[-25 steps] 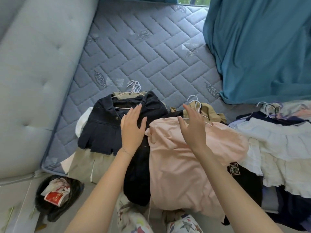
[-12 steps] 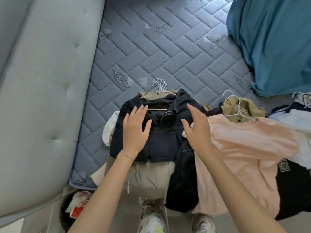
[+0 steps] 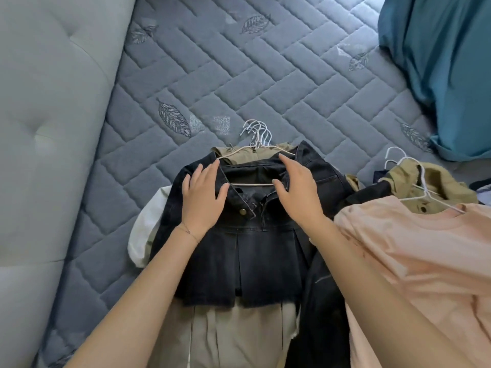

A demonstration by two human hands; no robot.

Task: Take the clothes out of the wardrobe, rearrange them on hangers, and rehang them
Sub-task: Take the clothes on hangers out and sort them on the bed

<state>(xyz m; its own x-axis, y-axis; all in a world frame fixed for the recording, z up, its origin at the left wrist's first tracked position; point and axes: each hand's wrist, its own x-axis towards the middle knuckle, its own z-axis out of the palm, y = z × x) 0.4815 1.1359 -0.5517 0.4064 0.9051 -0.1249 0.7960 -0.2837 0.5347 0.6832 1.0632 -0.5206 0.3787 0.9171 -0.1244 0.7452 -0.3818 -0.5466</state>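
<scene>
Quilted grey mattress (image 3: 265, 75) beside a padded headboard (image 3: 53, 128), left hand (image 3: 203, 197) and right hand (image 3: 297, 193) flat, unclenched, on black skirt (image 3: 239, 261)

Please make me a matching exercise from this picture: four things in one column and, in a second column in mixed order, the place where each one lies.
Things
1. dark denim skirt
2. pink shirt
3. teal cloth
4. white hanger hooks

Places
A. top right corner of the view
B. on the mattress, just beyond the fingertips
C. under the left hand and the right hand
D. to the right of the right forearm

Pairs: 1-C, 2-D, 3-A, 4-B
</scene>
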